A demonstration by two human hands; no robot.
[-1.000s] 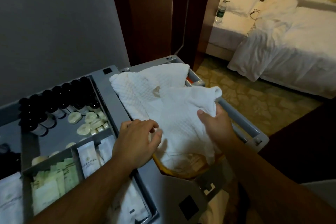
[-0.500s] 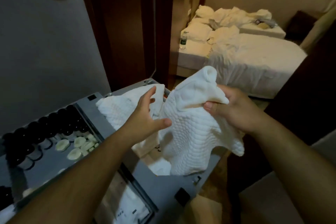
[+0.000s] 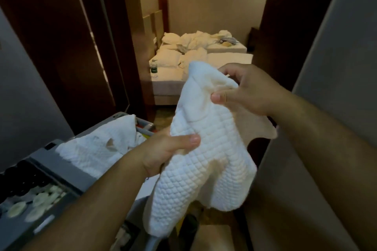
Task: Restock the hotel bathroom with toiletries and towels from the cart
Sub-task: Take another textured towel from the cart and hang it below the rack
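A white waffle-weave towel (image 3: 206,149) hangs in the air in front of me, above the right end of the grey cart (image 3: 51,161). My right hand (image 3: 251,89) pinches its top edge, thumb on the near side. My left hand (image 3: 163,153) grips its left side lower down, thumb across the cloth. A second white towel (image 3: 98,146) lies bunched on the cart's top. At lower left, the cart's tray holds dark-capped small bottles (image 3: 22,179) and pale round soaps (image 3: 38,201).
A dark wooden door frame (image 3: 114,47) stands to the left of the opening ahead. Beyond it is an unmade bed (image 3: 183,67) with white linen and a water bottle (image 3: 154,69). A grey wall (image 3: 336,67) is close on my right.
The towel has been lifted higher off the cart. My left hand, open beside it before, now grips its left side. My view has tilted up toward the bedroom.
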